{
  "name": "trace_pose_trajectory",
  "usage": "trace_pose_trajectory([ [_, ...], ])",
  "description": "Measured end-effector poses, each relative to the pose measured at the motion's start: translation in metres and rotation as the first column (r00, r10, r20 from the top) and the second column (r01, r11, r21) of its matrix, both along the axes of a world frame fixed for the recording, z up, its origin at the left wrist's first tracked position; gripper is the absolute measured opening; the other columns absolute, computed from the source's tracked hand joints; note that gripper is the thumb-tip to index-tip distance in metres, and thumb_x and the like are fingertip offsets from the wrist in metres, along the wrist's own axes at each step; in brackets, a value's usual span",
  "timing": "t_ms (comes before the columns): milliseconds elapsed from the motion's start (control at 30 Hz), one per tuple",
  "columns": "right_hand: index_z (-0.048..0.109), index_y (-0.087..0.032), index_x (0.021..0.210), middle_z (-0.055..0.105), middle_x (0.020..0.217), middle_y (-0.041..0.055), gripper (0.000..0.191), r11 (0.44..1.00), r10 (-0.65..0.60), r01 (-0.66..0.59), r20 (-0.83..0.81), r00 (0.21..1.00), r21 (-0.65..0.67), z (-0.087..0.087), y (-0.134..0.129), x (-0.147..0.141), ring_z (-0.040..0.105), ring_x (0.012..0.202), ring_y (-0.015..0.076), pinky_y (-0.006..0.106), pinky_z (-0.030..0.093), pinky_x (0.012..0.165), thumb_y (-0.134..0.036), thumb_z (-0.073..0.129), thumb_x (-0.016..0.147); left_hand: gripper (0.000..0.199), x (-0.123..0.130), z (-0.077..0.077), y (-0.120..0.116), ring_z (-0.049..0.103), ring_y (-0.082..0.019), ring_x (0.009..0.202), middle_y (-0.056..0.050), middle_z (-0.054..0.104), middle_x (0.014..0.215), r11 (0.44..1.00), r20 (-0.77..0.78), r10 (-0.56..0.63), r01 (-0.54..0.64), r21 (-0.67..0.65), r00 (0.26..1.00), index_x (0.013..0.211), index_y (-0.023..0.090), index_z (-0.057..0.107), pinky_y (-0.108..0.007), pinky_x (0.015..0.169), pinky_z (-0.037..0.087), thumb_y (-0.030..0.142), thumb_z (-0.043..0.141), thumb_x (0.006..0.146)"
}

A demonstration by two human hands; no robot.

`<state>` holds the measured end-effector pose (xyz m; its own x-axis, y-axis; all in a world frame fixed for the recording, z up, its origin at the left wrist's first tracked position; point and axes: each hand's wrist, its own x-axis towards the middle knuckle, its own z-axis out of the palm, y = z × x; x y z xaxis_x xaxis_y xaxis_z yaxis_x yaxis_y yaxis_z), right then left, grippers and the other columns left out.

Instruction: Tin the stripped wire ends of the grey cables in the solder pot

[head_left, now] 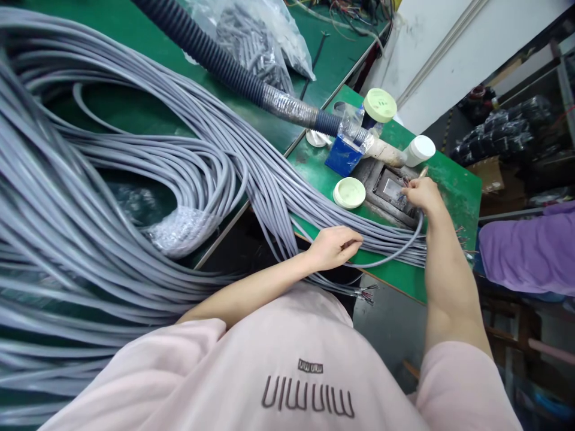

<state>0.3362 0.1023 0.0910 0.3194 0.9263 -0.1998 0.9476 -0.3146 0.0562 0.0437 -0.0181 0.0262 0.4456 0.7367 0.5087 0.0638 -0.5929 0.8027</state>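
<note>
My right hand is closed on the end of a grey cable, which loops down from it. Its fingertips are over a metal pot with a shiny silver surface, set in a dark, crusted frame. Thin wires show by the fingertips. My left hand is curled, resting at the near side of a long bundle of grey cables; whatever lies inside its fingers is hidden. Below the left hand, stripped cable ends show red and dark wires.
A ribbed dark hose ends above the pot, taped by a blue box. Round tubs include a pale green one and a white one. Coiled cables cover the left table. A person's purple sleeve is at right.
</note>
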Motion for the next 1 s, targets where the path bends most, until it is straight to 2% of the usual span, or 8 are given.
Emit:
trace_pose_trajectory([
  [300, 0.074, -0.012, 0.091, 0.071, 0.085, 0.0144, 0.027, 0.995, 0.013, -0.007, 0.059, 0.998, -0.102, 0.002, 0.010, -0.006, 0.065, 0.086, 0.0267, 0.033, 0.048, 0.075, -0.030, 0.060, 0.077, 0.017, 0.000, -0.001, 0.001, 0.060, -0.011, 0.064, -0.002, 0.068, 0.073, 1.000, -0.014, -0.006, 0.006, 0.002, 1.000, 0.093, 0.016, 0.068, -0.023, 0.065, 0.048, 0.022, 0.053, 0.091],
  [533, 0.073, -0.013, 0.090, 0.071, 0.090, 0.0158, 0.024, 0.992, 0.017, -0.008, 0.072, 0.997, -0.127, 0.001, 0.015, -0.008, 0.065, 0.092, 0.0291, 0.034, 0.048, 0.078, -0.030, 0.062, 0.076, 0.016, 0.000, -0.001, 0.001, 0.061, -0.011, 0.065, -0.002, 0.069, 0.073, 1.000, -0.015, -0.004, 0.004, 0.008, 1.000, 0.092, 0.016, 0.068, -0.023, 0.065, 0.048, 0.021, 0.052, 0.090],
  [667, 0.070, -0.014, 0.075, 0.070, 0.077, 0.0128, 0.017, 0.999, 0.003, -0.002, 0.009, 1.000, -0.050, 0.008, 0.010, -0.006, 0.066, 0.079, 0.0263, 0.032, 0.048, 0.068, -0.030, 0.065, 0.074, 0.016, 0.000, -0.001, 0.001, 0.061, -0.011, 0.065, -0.002, 0.069, 0.073, 1.000, -0.004, -0.001, 0.001, 0.016, 1.000, 0.092, 0.016, 0.068, -0.023, 0.065, 0.048, 0.021, 0.053, 0.090],
  [733, 0.068, -0.014, 0.071, 0.067, 0.067, 0.0088, 0.019, 0.998, -0.018, 0.028, -0.151, 0.988, 0.065, 0.019, -0.006, -0.009, 0.062, 0.062, 0.0205, 0.029, 0.046, 0.057, -0.032, 0.064, 0.076, 0.016, 0.000, -0.001, 0.001, 0.061, -0.011, 0.065, -0.002, 0.069, 0.073, 1.000, -0.003, 0.001, -0.001, 0.018, 1.000, 0.092, 0.016, 0.068, -0.023, 0.064, 0.048, 0.021, 0.053, 0.090],
  [800, 0.068, -0.014, 0.076, 0.064, 0.060, 0.0044, 0.022, 0.978, -0.001, 0.086, -0.411, 0.912, 0.188, 0.033, -0.032, -0.017, 0.052, 0.045, 0.0131, 0.024, 0.038, 0.045, -0.035, 0.062, 0.078, 0.017, 0.000, -0.001, 0.001, 0.061, -0.011, 0.065, -0.002, 0.069, 0.074, 1.000, -0.012, 0.001, -0.001, 0.018, 1.000, 0.092, 0.016, 0.067, -0.023, 0.065, 0.048, 0.022, 0.052, 0.091],
  [867, 0.070, -0.014, 0.093, 0.065, 0.061, 0.0022, 0.027, 0.960, 0.085, 0.113, -0.650, 0.755, 0.258, 0.047, -0.064, -0.031, 0.045, 0.038, 0.0084, 0.021, 0.031, 0.039, -0.036, 0.064, 0.079, 0.017, -0.001, -0.001, 0.000, 0.061, -0.011, 0.065, -0.002, 0.069, 0.074, 1.000, -0.025, -0.002, 0.002, 0.019, 1.000, 0.092, 0.016, 0.067, -0.023, 0.065, 0.048, 0.023, 0.051, 0.092],
  [933, 0.066, -0.016, 0.114, 0.067, 0.061, 0.0005, 0.041, 0.955, 0.111, 0.159, -0.799, 0.591, 0.251, 0.057, -0.098, -0.047, 0.043, 0.035, 0.0070, 0.020, 0.030, 0.037, -0.036, 0.068, 0.078, 0.017, -0.001, -0.001, -0.001, 0.061, -0.011, 0.066, -0.002, 0.069, 0.074, 1.000, -0.043, -0.012, 0.013, 0.024, 0.999, 0.092, 0.016, 0.067, -0.023, 0.065, 0.048, 0.023, 0.051, 0.092],
  [1000, 0.059, -0.018, 0.128, 0.069, 0.063, 0.0003, 0.054, 0.952, 0.117, 0.196, -0.870, 0.479, 0.236, 0.062, -0.127, -0.063, 0.043, 0.034, 0.0066, 0.019, 0.031, 0.036, -0.035, 0.069, 0.079, 0.017, -0.002, -0.002, -0.002, 0.061, -0.012, 0.067, -0.003, 0.069, 0.075, 0.999, -0.067, -0.029, 0.031, 0.029, 0.997, 0.093, 0.017, 0.066, -0.023, 0.065, 0.048, 0.022, 0.050, 0.092],
])
